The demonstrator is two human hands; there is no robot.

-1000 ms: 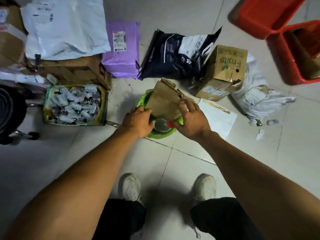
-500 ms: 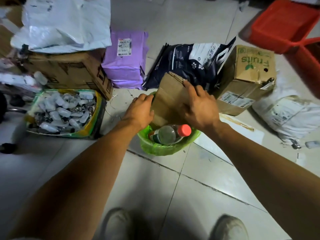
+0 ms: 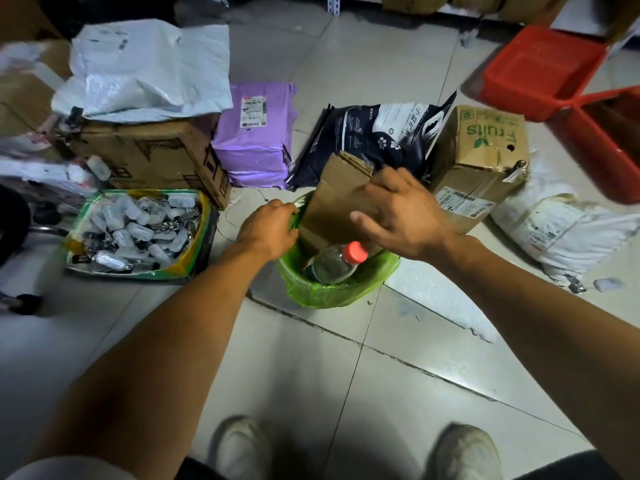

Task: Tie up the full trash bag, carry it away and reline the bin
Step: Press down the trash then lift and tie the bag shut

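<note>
Change: left hand (image 3: pixel 268 230) has shifted from the cardboard (image 3: pixel 332 206) to the green trash bag (image 3: pixel 332 292) rim, fingers pinching it; bag not yet tied.
Right hand (image 3: pixel 403 213): fingers spread, pressing cardboard.
Bag: in bin on floor, bottle (image 3: pixel 334 263) inside.
Writing: box (image 3: pixel 479 150) reads "fruits".

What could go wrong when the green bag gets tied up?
The tall cardboard sticks far above the green bag, so the top may not close, and its corners could rip the thin plastic. The bottle lies loose on top and might roll out when the bag is lifted.
</note>
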